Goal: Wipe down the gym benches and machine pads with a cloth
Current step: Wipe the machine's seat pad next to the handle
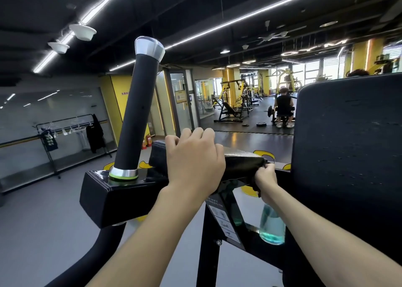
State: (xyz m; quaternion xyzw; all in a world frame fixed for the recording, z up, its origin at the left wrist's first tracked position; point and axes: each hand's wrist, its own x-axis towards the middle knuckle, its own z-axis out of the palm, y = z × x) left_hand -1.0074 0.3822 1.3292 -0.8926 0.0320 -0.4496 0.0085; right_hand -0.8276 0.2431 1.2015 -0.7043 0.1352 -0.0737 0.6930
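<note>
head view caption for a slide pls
Left hand grips a black machine pad while the right hand holds a dark cloth at its end, a teal bottle hanging just below.

Small pad (pixel 239 157): black leather-look cover, smooth, faint sheen along the top, creased at its right end.

Tall pad (pixel 343 145): same black covering but matt, finely grained, flecked with pale scuffs.

Slanted post (pixel 134 112): smooth matt black sleeve; rubber or foam, cannot tell which.

Cap (pixel 149 47) on the post: silvery and glossy; metal or clear plastic, cannot tell.

Collar (pixel 123 173) at the post's foot: brushed silver metal over a green ring.

Frame block (pixel 108 197): black painted metal, high gloss, catching light.

Spray bottle (pixel 273 228): clear plastic, teal liquid inside.

Floor (pixel 39 232): grey, smooth, low sheen.
</note>
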